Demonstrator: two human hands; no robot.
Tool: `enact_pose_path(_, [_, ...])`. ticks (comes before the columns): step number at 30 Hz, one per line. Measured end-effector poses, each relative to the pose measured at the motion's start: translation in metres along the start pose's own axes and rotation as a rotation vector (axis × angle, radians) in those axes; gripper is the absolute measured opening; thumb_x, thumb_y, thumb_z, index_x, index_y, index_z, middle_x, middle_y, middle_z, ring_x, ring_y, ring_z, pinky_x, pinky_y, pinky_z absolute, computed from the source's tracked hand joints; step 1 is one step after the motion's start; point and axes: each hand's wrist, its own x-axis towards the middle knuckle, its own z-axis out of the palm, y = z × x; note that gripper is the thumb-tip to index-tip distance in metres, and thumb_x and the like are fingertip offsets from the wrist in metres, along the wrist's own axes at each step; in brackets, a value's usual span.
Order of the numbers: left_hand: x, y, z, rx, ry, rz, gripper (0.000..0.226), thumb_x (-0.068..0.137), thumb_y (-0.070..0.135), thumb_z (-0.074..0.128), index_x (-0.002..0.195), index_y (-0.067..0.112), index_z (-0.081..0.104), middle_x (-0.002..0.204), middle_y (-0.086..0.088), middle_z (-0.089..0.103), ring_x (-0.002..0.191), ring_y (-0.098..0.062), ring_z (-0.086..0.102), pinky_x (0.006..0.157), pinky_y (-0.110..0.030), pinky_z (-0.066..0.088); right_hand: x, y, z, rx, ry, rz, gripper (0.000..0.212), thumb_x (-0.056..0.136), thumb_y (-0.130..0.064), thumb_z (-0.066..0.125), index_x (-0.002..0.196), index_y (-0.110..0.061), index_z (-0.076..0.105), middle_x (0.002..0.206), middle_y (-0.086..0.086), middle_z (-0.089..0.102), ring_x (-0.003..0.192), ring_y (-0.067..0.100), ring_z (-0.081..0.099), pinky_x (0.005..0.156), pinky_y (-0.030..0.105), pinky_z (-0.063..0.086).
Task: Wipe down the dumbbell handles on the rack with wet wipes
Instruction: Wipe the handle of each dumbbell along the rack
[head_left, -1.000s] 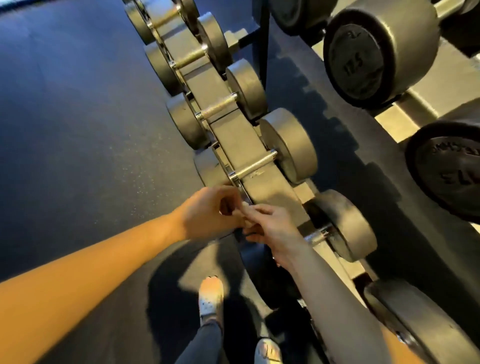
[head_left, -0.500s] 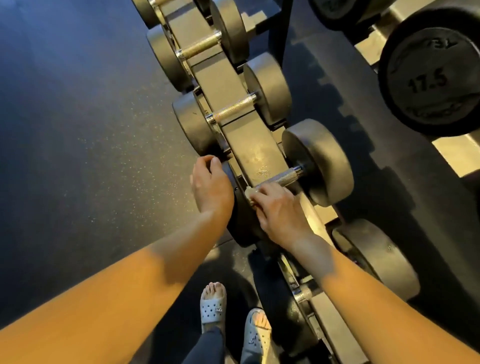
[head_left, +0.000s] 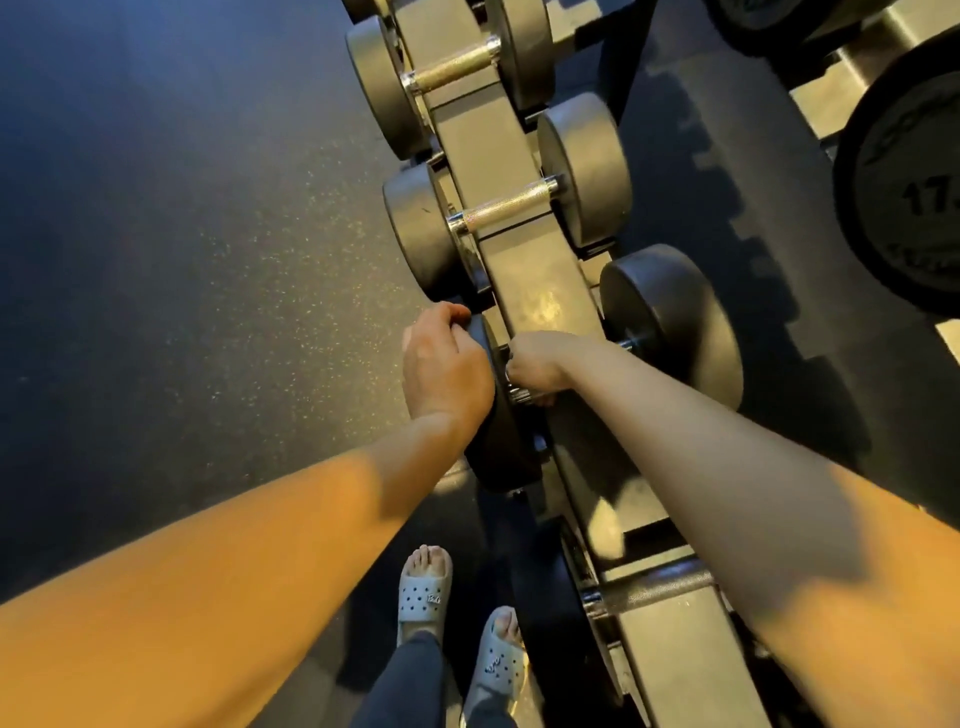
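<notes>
Head cam, me: right hand (head_left: 535, 364) at frame centre, fingers wrapped tight round the handle (head_left: 521, 396) of the dumbbell (head_left: 670, 322) lying across the rack (head_left: 540, 291). Left hand (head_left: 447, 369) is just left of it, palm on the near head (head_left: 501, 447), fingertips hooked over its top edge.

Reviewer: wipe in there?

Me: can't tell. It should be under my right palm, but the hand hides it. Only a bit of chrome shows below the knuckles. Risk one: if the wipe is bunched or off the bar, I'm rubbing skin on knurling and nothing gets cleaned.

Reviewer: other risks?

Me: twisting hard could roll the dumbbell on the rack. My left hand is the only brake. If it shifts, the fingertips over the head's edge sit close to the next dumbbell's head (head_left: 421, 228) just above. That's a pinch point. My right knuckles are tight against the near head's inner face, so same issue there.

Reviewer: feet?

Me: sandals (head_left: 423, 592), toes bare, bottom centre, right by the rack's front. A weight coming off lands there. Low odds, bad outcome.

Reviewer: coverage?

Me: the short stretch of handle right of my wrist looks uncovered and is easy to skip. The next handle up (head_left: 506, 205) looks dry, so my guess is it's not done yet.
</notes>
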Motion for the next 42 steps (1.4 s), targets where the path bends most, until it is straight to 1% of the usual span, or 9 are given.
enact_pose_path(7, [0.004,0.012,-0.005,0.415,-0.089,0.171,0.024,0.104,0.032,0.035,0.100,0.024,0.058,0.094,0.004,0.057,0.094,-0.019,0.053,0.086,-0.042,0.046,-0.035,0.047,0.067,-0.402,0.718,-0.439,0.023,0.088,-0.022,0.072,0.111,-0.022,0.075,0.116,-0.003,0.071,0.112,0.021,0.062,0.113,0.048,0.038])
enact_pose_path(10, [0.006,0.015,-0.003,0.473,-0.111,0.169,0.023,0.100,0.035,0.039,0.098,0.022,0.057,0.091,0.003,0.057,0.092,-0.021,0.054,0.083,-0.044,0.048,-0.035,0.038,0.068,-0.333,0.709,-0.383,0.021,0.093,-0.022,0.064,0.112,-0.022,0.072,0.111,-0.002,0.071,0.110,0.021,0.063,0.112,0.046,0.038])
enact_pose_path(16, [0.010,0.017,-0.003,0.440,-0.086,0.113,0.024,0.098,0.036,0.046,0.103,0.021,0.064,0.098,0.002,0.059,0.095,-0.018,0.049,0.075,-0.035,0.039,-0.001,-0.004,0.009,-0.245,0.102,-0.011,0.012,0.101,-0.025,0.051,0.105,-0.016,0.059,0.107,0.007,0.064,0.102,0.029,0.061,0.101,0.048,0.045])
enact_pose_path(18, [0.009,0.016,-0.005,0.421,-0.066,0.106,0.023,0.097,0.036,0.048,0.099,0.021,0.065,0.092,0.003,0.061,0.086,-0.016,0.051,0.067,-0.032,0.036,0.005,-0.004,0.007,-0.200,0.103,-0.014,0.012,0.102,-0.025,0.052,0.094,-0.017,0.056,0.104,0.008,0.063,0.101,0.029,0.062,0.100,0.048,0.048])
enact_pose_path(23, [0.007,0.015,-0.005,0.355,-0.069,0.112,0.021,0.097,0.035,0.048,0.091,0.023,0.065,0.083,0.004,0.061,0.077,-0.013,0.058,0.063,-0.033,0.047,-0.026,0.025,0.061,-0.262,0.745,-0.200,0.026,0.102,-0.031,0.049,0.101,-0.021,0.072,0.118,0.003,0.064,0.118,0.023,0.056,0.111,0.045,0.036])
enact_pose_path(28, [0.007,0.015,-0.003,0.349,-0.080,0.095,0.023,0.096,0.038,0.045,0.092,0.026,0.064,0.086,0.007,0.062,0.086,-0.018,0.059,0.080,-0.045,0.055,-0.051,0.044,0.108,-0.280,0.999,-0.373,0.027,0.088,-0.012,0.064,0.114,-0.016,0.072,0.131,0.009,0.061,0.128,0.026,0.051,0.114,0.049,0.036])
enact_pose_path(30, [0.008,0.015,-0.003,0.366,-0.078,0.093,0.023,0.095,0.039,0.043,0.088,0.027,0.062,0.086,0.008,0.061,0.088,-0.020,0.059,0.081,-0.047,0.054,-0.058,0.045,0.123,0.005,1.000,-0.283,0.015,0.093,-0.017,0.065,0.105,-0.019,0.074,0.114,0.000,0.063,0.110,0.019,0.057,0.097,0.037,0.047])
enact_pose_path(35, [0.008,0.014,-0.005,0.360,-0.094,0.111,0.024,0.098,0.038,0.043,0.087,0.027,0.061,0.086,0.007,0.063,0.086,-0.020,0.060,0.079,-0.046,0.054,-0.039,0.023,0.107,1.748,0.523,0.278,0.014,0.099,-0.006,0.058,0.103,-0.010,0.071,0.099,0.007,0.073,0.088,0.020,0.070,0.063,0.024,0.053])
enact_pose_path(42, [0.007,0.013,-0.005,0.389,-0.083,0.146,0.018,0.099,0.035,0.042,0.091,0.029,0.058,0.087,0.001,0.064,0.090,-0.026,0.061,0.079,-0.043,0.054,-0.019,0.031,0.085,2.243,0.440,0.331,0.012,0.096,0.004,0.054,0.090,-0.002,0.063,0.070,0.012,0.066,0.059,0.018,0.063,0.057,0.027,0.055])
